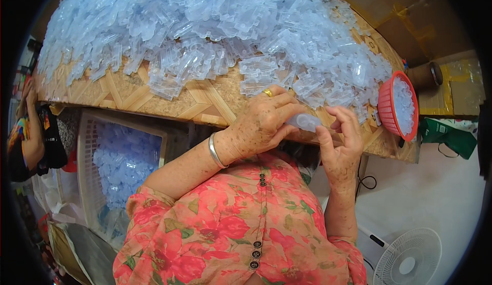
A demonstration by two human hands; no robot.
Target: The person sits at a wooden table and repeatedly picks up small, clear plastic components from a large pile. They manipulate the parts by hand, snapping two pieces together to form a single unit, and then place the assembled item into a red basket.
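Close to the table's front edge, my left hand [266, 120] is closed, with a small clear plastic piece [306, 122] pinched between thumb and fingers. The piece is pale, rounded at one end, and points toward my right hand [341, 141]. That hand's thumb tip is right by the end of the piece, while its fingers curve apart from the thumb. Whether the thumb presses on the piece, I cannot tell. Beyond both hands spreads a large heap of flat clear plastic parts [200, 18] on the wood-patterned table [210, 98].
A red plastic basket [387, 105] of clear pieces stands at the table's right end. Below the table on the left is a pale crate [89, 167] full of bluish parts. A white fan [407, 264] is at lower right. Another person's arm [33, 131] shows at far left.
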